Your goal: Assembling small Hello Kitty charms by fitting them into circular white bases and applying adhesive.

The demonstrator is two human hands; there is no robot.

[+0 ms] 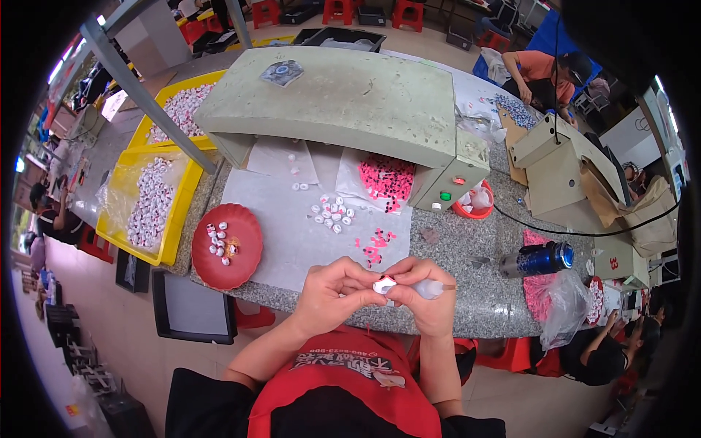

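Observation:
A small rounded white piece with a red and dark marking [382, 285] is pinched at the table's front edge between the fingertips of my left hand [328, 296]. My right hand [431, 310] touches the same piece with thumb and forefinger. Tucked in that hand is a small translucent squeeze bottle [429, 290], its narrow tip pointing right. Beyond my hands, pink and black bits [374, 248] and a cluster of white pieces [333, 213] lie on a white sheet [281, 233]. At left, a red scalloped plate [212, 266] holds several similar white pieces.
A grey-green metal housing [328, 91] spans the table ahead, a pink pile [385, 179] beneath it. Yellow trays [175, 244] of white pieces stand left. A red bowl [488, 212], blue flask [537, 259] and plastic bag [566, 306] are right. Other people sit nearby.

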